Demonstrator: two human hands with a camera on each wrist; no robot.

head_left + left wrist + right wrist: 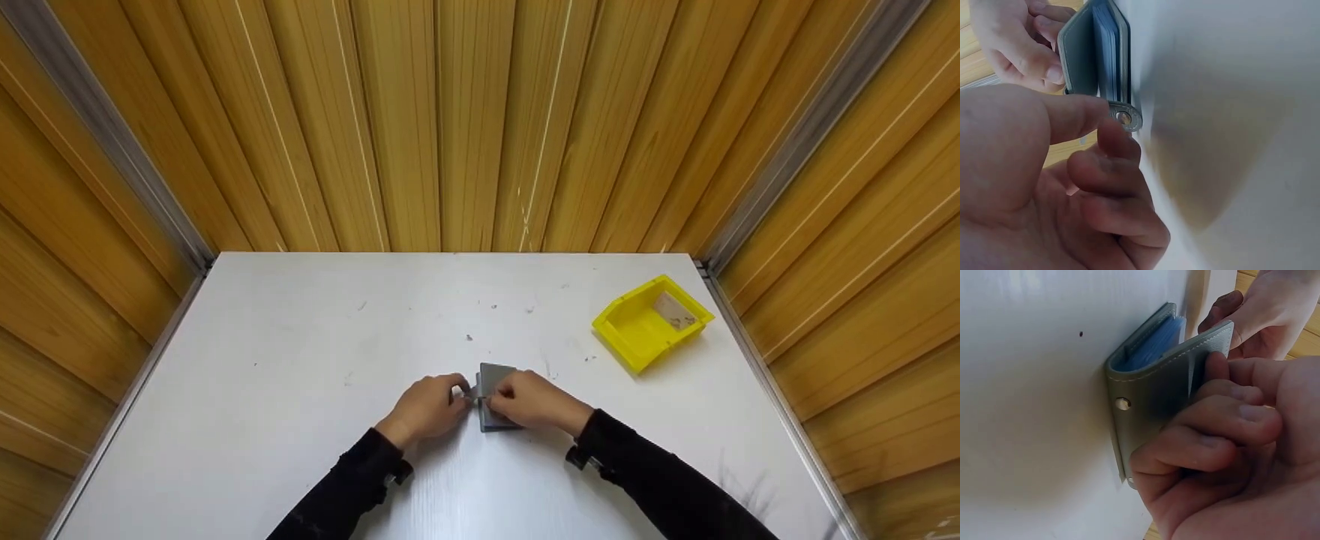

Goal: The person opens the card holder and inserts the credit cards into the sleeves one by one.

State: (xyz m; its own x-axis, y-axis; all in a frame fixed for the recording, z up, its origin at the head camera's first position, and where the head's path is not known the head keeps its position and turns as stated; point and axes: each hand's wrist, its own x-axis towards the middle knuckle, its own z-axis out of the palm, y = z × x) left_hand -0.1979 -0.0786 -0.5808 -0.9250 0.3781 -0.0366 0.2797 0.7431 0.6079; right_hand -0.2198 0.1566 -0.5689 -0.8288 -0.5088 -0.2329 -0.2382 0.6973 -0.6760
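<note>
A grey-green card holder (496, 379) with a bundle of bluish clear sleeves (1107, 53) lies on the white table, its covers spread a little apart at the side facing my left hand. My left hand (429, 409) pinches a short strap with a round metal snap (1123, 117) between thumb and forefinger. On the upper cover (1151, 405) is my right hand (536, 403), its fingers curled and its thumb and forefinger gripping near the cover's open edge. The exact contact of those fingertips is partly hidden.
A yellow bin (637, 326) stands at the right rear of the white table (315, 322), a pale label on its inside. Wood-patterned panels (465, 127) rise behind and along both sides, with metal rails at the corners.
</note>
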